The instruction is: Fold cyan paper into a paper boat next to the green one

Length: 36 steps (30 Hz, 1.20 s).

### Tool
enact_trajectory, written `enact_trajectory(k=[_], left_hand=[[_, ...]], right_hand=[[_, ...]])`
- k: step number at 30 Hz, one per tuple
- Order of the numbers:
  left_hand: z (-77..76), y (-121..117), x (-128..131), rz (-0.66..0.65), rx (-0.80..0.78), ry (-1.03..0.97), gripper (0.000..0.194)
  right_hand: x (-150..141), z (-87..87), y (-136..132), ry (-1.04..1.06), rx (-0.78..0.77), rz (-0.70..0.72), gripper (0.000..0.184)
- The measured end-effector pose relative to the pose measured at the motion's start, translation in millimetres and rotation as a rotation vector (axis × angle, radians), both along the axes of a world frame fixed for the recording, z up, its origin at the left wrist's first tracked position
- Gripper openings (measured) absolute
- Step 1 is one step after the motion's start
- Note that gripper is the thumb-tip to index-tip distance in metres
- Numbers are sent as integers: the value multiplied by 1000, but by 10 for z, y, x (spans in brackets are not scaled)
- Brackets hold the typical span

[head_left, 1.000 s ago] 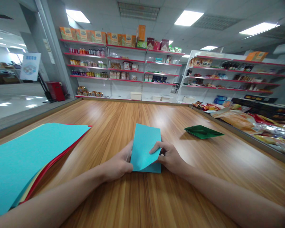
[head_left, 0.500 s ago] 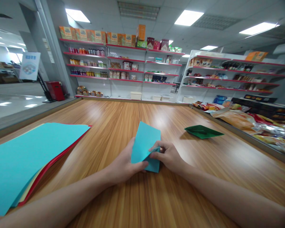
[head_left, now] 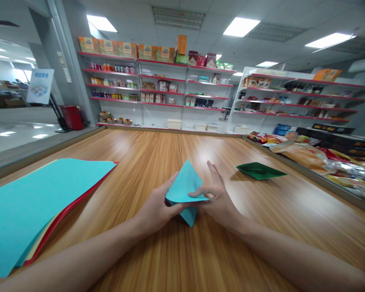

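A folded sheet of light blue paper (head_left: 185,184) is held between my two hands above the wooden table (head_left: 134,259). Its upper part forms a triangle pointing away from me, and a smaller point hangs below toward me. My left hand (head_left: 159,205) grips the left corner, thumb in front and fingers behind, partly hidden. My right hand (head_left: 217,198) has its thumb on the right corner of the paper, while its index and middle fingers stretch up, apart from the sheet. Off to the right lies a folded green paper boat (head_left: 260,170).
On the left side of the table lies a stack of coloured paper (head_left: 48,194), blue on top, with cream and red below. Packaged snacks (head_left: 316,162) fill the area beyond the right edge. Stocked shelves (head_left: 161,87) stand behind the table.
The blue paper has turned and its front now opens into a triangle with a point below. My right hand's fingers have spread from a pinch. The green boat and paper stack stay put.
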State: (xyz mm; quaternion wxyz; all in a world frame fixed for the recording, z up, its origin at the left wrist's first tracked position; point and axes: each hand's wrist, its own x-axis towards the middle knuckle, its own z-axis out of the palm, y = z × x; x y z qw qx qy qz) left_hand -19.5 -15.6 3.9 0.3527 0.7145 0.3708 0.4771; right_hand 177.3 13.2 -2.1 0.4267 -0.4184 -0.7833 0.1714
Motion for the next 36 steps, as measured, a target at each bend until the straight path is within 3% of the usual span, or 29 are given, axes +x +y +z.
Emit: enact_trajectory(k=[5,9,18,26,36], left_hand=[[-55,14,-9,-57,-71,34,26],[-81,13,-2,-81,-100,8,28],[6,23,-6,-145,-156,-164,31],[-61,78,-30,-117,-288,-276,33],[0,38,-11,-162,-174,-212,43]], right_hand=[[9,-12,-11,-43,2,23,22],[14,-7,3,-13,-34,130,20],[1,17,-50,-164,112,210,17],[4,-33,-31,-43,-29,145,26],[0,-18,2,38,-32,157,18]])
